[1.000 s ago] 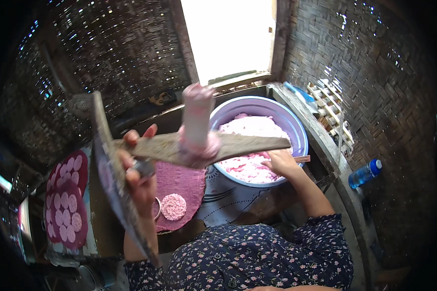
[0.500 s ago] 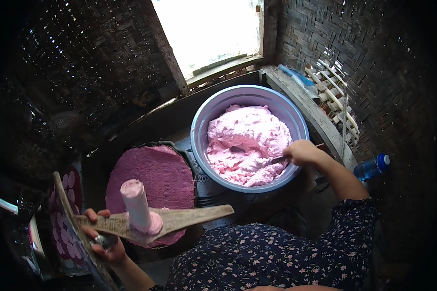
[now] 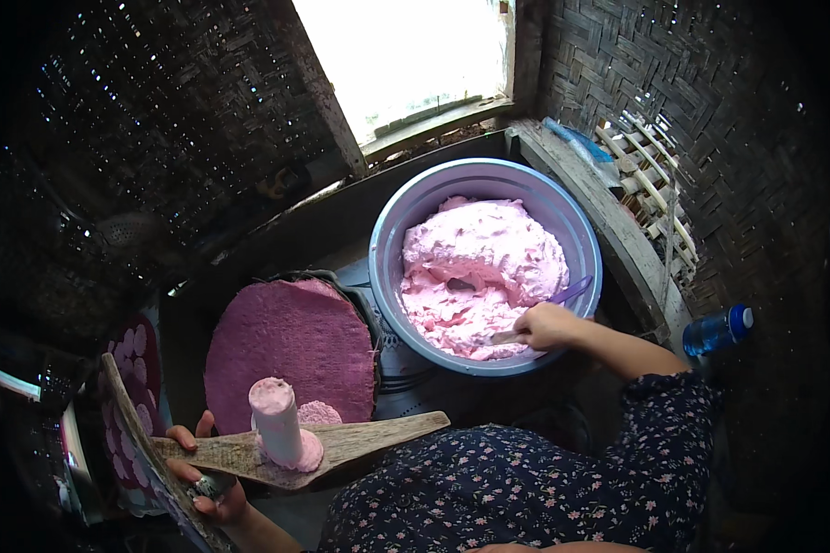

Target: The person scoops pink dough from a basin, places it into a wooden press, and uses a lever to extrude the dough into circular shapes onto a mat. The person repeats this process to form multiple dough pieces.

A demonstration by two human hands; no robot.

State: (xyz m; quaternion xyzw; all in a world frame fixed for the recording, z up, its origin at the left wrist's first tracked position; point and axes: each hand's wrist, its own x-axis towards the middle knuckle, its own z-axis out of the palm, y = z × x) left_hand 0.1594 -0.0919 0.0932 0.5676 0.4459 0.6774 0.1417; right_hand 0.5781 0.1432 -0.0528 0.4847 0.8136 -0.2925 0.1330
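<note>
My left hand (image 3: pixel 207 479) is wrapped round a wooden hand press made of two planks. Through its upper plank (image 3: pixel 369 441) stands a white tube (image 3: pixel 277 415), with pink paste in its mouth and round its foot. My right hand (image 3: pixel 551 326) closes on a flat spatula-like tool (image 3: pixel 507 338), its tip at the paste; a purple end (image 3: pixel 574 290) juts out behind the hand. The thick pink paste (image 3: pixel 484 241) fills much of a large blue-grey basin (image 3: pixel 385 304) and has a hollow in its middle.
A round pink cloth-covered surface (image 3: pixel 290 346) lies left of the basin, with a small pink disc (image 3: pixel 319 413) near its front edge. Pink rounds (image 3: pixel 138 355) sit on a dark red surface at far left. A blue bottle (image 3: pixel 717 330) stands at right, by a wooden ledge (image 3: pixel 576 189).
My right hand has moved left and down over the basin, tool in grip. The press in my left hand has dropped toward me and slightly right, showing more of the pink disc.
</note>
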